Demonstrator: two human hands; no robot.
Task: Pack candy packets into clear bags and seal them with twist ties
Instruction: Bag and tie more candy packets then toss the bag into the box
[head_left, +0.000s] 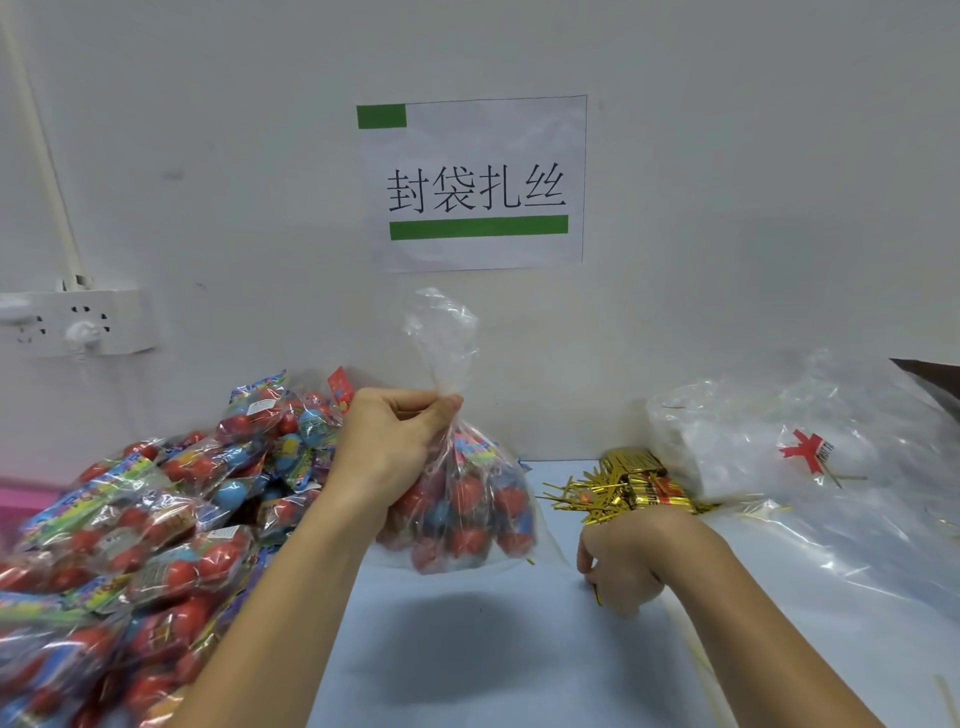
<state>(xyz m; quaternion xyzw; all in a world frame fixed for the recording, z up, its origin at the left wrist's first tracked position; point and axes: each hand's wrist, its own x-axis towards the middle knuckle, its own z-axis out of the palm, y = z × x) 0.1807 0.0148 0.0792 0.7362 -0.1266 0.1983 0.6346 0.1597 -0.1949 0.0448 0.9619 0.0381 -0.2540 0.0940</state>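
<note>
My left hand (395, 447) grips the gathered neck of a clear bag (467, 509) filled with red and blue candy packets and holds it up above the table, its top fanning out above my fist. Lower right, my right hand (623, 566) is down on the table with curled fingers pinching a gold twist tie (598, 595). A heap of gold twist ties (628, 486) lies just behind that hand.
A big pile of candy packets (130, 519) fills the left side. Crumpled clear bags (810, 483) lie at the right. The light blue table (467, 665) ends at a white wall with a paper sign (475, 182) and a power strip (72, 322).
</note>
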